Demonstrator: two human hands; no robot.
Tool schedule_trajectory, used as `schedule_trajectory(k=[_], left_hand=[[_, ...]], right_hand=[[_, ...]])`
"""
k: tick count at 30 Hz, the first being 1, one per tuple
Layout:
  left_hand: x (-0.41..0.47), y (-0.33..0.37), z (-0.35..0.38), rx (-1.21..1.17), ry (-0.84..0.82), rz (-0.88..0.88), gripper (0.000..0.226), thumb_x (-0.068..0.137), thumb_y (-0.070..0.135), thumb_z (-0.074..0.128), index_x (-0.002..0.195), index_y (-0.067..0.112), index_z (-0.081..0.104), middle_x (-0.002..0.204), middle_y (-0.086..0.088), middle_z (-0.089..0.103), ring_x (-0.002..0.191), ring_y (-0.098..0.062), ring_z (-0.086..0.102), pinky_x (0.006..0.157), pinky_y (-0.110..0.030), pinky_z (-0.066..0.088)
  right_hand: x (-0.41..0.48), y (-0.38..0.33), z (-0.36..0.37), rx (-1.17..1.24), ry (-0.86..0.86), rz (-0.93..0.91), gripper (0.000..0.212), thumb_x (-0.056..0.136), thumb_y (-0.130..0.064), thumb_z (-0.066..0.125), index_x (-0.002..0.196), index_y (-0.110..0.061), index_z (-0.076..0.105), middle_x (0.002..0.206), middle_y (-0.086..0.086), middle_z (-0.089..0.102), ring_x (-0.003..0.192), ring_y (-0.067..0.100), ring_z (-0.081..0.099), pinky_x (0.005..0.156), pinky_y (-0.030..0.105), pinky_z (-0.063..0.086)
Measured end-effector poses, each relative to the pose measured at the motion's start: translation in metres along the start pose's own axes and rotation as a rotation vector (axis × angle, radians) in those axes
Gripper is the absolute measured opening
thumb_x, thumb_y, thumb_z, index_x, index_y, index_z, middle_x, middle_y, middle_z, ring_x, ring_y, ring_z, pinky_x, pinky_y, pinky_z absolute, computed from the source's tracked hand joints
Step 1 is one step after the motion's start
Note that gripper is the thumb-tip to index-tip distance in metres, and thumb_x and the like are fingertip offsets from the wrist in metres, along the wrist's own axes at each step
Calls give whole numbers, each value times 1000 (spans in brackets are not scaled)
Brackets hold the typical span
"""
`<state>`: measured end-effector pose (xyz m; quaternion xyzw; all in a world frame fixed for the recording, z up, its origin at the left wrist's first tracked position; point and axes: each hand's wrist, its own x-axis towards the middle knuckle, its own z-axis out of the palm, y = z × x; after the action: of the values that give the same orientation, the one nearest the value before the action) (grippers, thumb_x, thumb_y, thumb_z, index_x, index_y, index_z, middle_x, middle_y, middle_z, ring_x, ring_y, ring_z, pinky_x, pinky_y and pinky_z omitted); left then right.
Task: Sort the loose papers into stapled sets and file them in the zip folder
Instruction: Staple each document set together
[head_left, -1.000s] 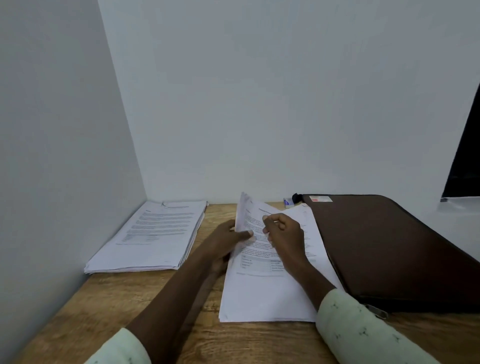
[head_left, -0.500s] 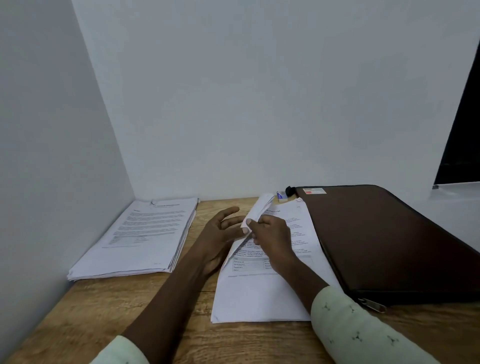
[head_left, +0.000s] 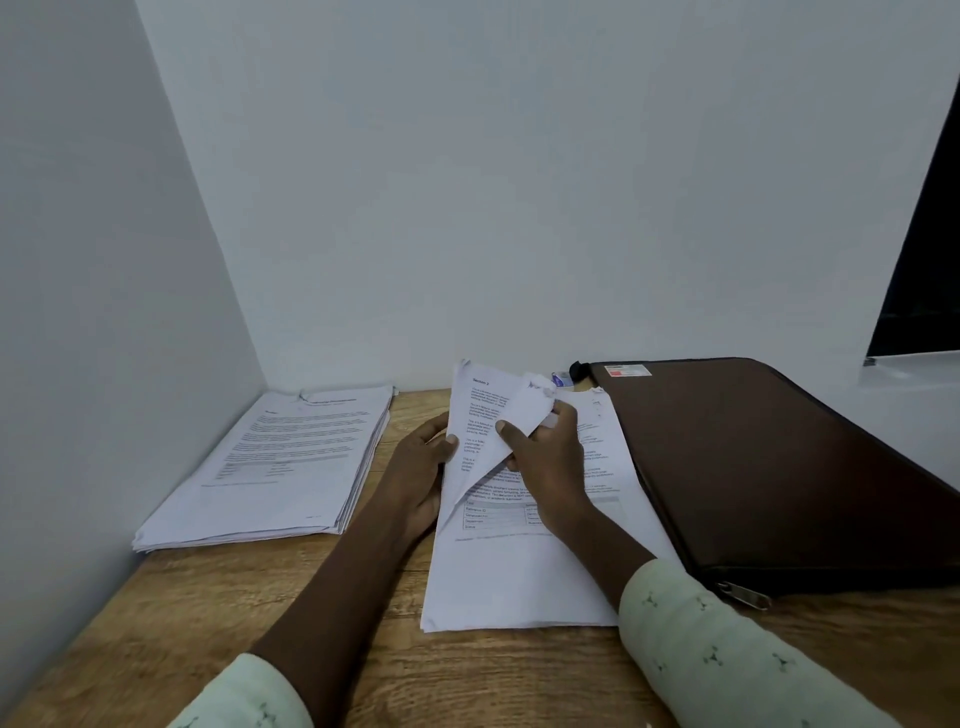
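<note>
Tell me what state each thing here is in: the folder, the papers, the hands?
Folder: shut, lying flat.
Left pile: stacked, lying flat, untouched.
Middle pile: flat, its top sheets lifted.
Lifted sheets: bent upward, held by both hands.
Left hand: grips the sheets' left edge.
Right hand: pinches a folded-over sheet.

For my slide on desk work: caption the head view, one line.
Left hand and right hand grip lifted pages between a paper stack and a brown folder.
</note>
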<state>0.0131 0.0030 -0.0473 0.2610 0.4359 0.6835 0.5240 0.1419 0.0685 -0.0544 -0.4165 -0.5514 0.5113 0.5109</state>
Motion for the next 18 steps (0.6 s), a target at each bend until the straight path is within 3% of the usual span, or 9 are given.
schedule_trajectory(k=[3, 5, 6, 8, 11, 15, 18], left_hand=[[-3, 0, 2, 13, -7, 11, 36, 98, -8, 43, 128, 7, 57, 116, -18, 71, 90, -32, 73, 69, -41, 62], [-6, -1, 3, 46, -48, 20, 35, 97, -7, 47, 127, 7, 58, 119, -19, 70, 94, -33, 71, 75, -42, 62], [-8, -1, 4, 69, -74, 26, 35, 95, -6, 51, 128, 5, 58, 121, -20, 69, 97, -34, 70, 79, -44, 61], [-11, -3, 6, 128, -116, 41, 38, 92, -5, 58, 129, 3, 57, 125, -23, 65, 102, -39, 67, 87, -48, 58], [-14, -2, 11, 194, -181, 71, 46, 93, -8, 55, 134, 11, 55, 128, -21, 64, 102, -38, 68, 85, -47, 58], [-18, 0, 20, 256, -265, 84, 60, 97, -14, 41, 141, 27, 49, 132, -8, 65, 109, -29, 69, 82, -36, 59], [-25, -2, 30, 395, -316, 100, 60, 100, -6, 45, 146, 32, 46, 141, 8, 57, 117, -13, 65, 88, -26, 55]], right_hand=[[-3, 3, -1, 20, 40, -82, 74, 84, -14, 75, 140, -36, 31, 85, -7, 64, 81, 12, 67, 71, 29, 59], [-6, 1, -2, -81, 28, -149, 54, 89, -12, 69, 131, -36, 44, 88, -5, 63, 78, 7, 62, 57, 8, 47], [-7, 0, -2, -147, 24, -177, 36, 91, -13, 66, 121, -30, 55, 92, -5, 63, 80, 9, 62, 54, 5, 43], [-8, -1, -3, -174, 13, -195, 10, 94, -21, 64, 103, -22, 69, 96, -9, 64, 88, 11, 63, 58, 5, 43], [-11, -4, -3, -88, -21, -150, 15, 91, -39, 66, 95, -26, 71, 95, -11, 67, 84, 4, 62, 60, 8, 45], [-17, -7, 0, -69, -66, -174, 11, 88, -43, 69, 93, -32, 69, 100, -10, 70, 82, 3, 62, 57, 6, 44], [-18, -9, 1, -3, -45, -130, 17, 86, -47, 70, 90, -30, 72, 80, -9, 70, 74, 6, 63, 60, 12, 46]])
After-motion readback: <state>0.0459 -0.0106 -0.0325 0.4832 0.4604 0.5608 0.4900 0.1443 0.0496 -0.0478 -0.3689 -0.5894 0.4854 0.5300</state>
